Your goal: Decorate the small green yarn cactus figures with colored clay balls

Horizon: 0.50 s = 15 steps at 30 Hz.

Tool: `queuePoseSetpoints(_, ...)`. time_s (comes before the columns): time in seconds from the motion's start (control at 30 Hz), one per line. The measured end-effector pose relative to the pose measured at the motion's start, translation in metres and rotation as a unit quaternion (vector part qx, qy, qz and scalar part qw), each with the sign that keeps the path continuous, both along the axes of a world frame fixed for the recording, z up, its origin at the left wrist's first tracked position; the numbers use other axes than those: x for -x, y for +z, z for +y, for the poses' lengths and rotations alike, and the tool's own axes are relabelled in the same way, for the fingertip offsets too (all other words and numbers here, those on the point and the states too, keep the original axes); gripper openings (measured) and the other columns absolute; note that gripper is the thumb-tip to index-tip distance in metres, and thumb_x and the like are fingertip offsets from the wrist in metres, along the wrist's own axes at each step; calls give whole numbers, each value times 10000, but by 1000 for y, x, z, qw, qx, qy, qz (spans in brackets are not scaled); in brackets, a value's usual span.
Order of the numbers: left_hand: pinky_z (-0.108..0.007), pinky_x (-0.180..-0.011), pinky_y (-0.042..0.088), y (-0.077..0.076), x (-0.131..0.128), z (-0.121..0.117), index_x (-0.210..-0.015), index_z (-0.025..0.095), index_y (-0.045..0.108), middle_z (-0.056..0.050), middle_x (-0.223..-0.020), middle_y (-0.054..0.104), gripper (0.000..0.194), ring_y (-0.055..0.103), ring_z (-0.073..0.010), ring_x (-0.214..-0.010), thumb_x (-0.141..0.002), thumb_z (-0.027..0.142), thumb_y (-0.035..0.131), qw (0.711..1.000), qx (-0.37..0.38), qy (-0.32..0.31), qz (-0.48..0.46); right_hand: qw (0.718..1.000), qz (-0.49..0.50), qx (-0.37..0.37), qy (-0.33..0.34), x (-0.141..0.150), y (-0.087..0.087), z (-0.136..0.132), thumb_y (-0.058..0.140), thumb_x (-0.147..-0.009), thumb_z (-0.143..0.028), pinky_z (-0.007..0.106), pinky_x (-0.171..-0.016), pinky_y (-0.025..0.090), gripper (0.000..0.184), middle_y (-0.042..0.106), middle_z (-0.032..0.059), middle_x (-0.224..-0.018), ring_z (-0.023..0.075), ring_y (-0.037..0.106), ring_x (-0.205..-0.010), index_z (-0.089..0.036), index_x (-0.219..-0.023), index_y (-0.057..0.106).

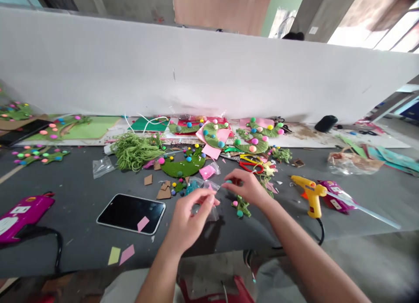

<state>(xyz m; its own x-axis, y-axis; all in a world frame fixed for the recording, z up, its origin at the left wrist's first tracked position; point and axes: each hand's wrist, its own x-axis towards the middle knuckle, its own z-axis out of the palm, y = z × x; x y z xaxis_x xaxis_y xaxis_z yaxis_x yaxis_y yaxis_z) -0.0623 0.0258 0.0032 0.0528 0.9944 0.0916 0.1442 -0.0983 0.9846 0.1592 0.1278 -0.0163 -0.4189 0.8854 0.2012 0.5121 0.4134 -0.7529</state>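
My left hand (193, 218) is closed in a pinch on a small clear plastic bag (213, 213), which hangs just above the table. To its right, my right hand (245, 187) has its fingertips together around a small teal pompom (228, 182). Below that hand lies a small green yarn-wrapped piece (242, 205) with pink and teal pompoms on it. Beyond my hands are a pink packet (207, 171), a dark green felt crescent (183, 163) dotted with pompoms, and red-handled scissors (252, 166).
A phone (131, 213) lies left of my hands. A yellow glue gun (311, 194) with a long glue stick rests on the right; a purple device (24, 216) sits far left. Green yarn (135, 150) and pompom-covered leaf shapes (216, 135) line the back, before a white partition (131, 67).
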Motion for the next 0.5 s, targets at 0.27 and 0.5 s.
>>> queuePoseSetpoints(0.27, -218, -780, 591, 12, 42, 0, -978, 204, 778, -29, -832, 793, 181, 751, -157, -801, -903, 368, 766, 981, -20, 177, -77, 985, -121, -23, 122, 16, 1, 24, 638, -935, -182, 327, -840, 541, 228, 755, 100, -1112, 214, 700, -959, -170, -1149, 715)
queuePoseSetpoints(0.5, -211, -742, 581, 7, 44, 0, -953, 218, 799, -17, -783, 782, 139, 735, -144, -761, -874, 333, 798, 972, -20, 176, -158, 983, -142, -13, 117, 0, -2, 29, 662, -957, -298, 371, -882, 557, 274, 722, 113, -1196, 233, 707, -978, -198, -1203, 731)
